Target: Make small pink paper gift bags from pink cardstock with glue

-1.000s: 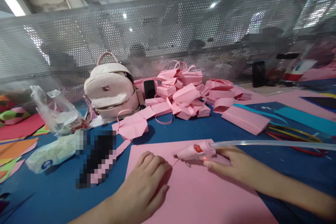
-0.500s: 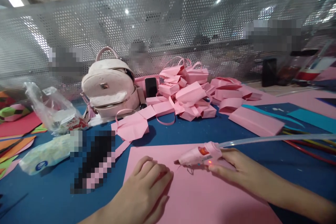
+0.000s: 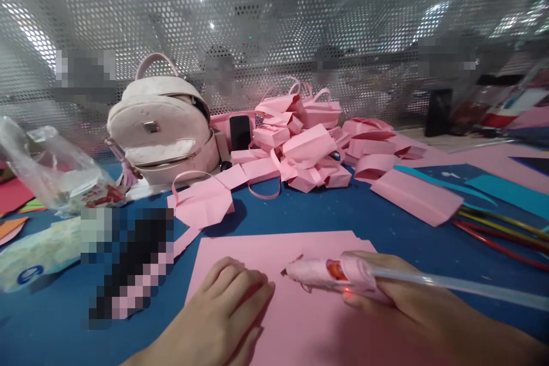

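My right hand (image 3: 390,291) is wrapped round the grip of a pink hot glue gun (image 3: 311,270), and a small red light glows on its side. A clear glue stick (image 3: 450,286) runs out of the gun's back end to the right. The gun's nozzle points left, over a sheet of pink paper (image 3: 257,249); whether the tip touches the paper I cannot tell. My left hand (image 3: 227,309) lies on the sheet just left of the nozzle, palm down, fingers side by side and slightly bent, with nothing visible in it.
Beyond the sheet lies a heap of folded pink paper bags (image 3: 304,143). A cream backpack (image 3: 163,126) and a black phone (image 3: 240,132) stand to their left. A clear plastic bag (image 3: 55,171) sits farther left. Coloured strips (image 3: 497,234) lie at right; a perforated metal screen (image 3: 274,17) rises behind.
My right hand and the glue gun have come slightly nearer to me, and the glue stick now slopes down to the right. My left hand stays on the paper. The view has tilted down.
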{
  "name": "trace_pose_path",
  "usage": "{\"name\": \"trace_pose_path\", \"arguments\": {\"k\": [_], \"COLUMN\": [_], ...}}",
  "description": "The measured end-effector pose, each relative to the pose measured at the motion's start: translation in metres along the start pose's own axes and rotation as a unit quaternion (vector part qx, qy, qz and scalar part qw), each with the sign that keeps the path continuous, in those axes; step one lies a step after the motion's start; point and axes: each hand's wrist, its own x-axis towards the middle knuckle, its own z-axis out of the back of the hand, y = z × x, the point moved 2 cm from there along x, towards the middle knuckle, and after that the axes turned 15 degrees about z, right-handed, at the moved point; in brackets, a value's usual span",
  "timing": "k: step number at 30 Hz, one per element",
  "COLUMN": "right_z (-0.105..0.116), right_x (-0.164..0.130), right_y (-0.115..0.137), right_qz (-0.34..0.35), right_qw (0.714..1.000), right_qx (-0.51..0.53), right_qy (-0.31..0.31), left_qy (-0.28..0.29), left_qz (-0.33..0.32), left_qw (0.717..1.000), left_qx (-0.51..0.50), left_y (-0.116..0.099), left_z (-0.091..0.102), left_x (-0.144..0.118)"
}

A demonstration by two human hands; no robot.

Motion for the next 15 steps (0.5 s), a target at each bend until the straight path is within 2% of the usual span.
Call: {"name": "trace_pose_path", "arguments": {"k": [4,9,15], "right_z": [0.004,0.016,0.027], "right_x": [0.006,0.023,0.038], "right_y": [0.007,0.025,0.041], "right_qz": [0.006,-0.025,-0.043], "right_qw": [1.0,0.997,0.993], "right_qx": [0.0,0.024,-0.088], "right_qy": [0.007,0.069,0.066], "left_qy": [0.014,0.033,0.041], "left_qz": [0.007,0.002,-0.002], "left_qw": [1.0,0.999,0.999], "left_qx": [-0.012,-0.016,-0.018], "left_y": [-0.001,-0.002,-0.006], "left_z": [0.003,0.008,0.014], "left_x": [0.001,-0.001,-0.004]}}
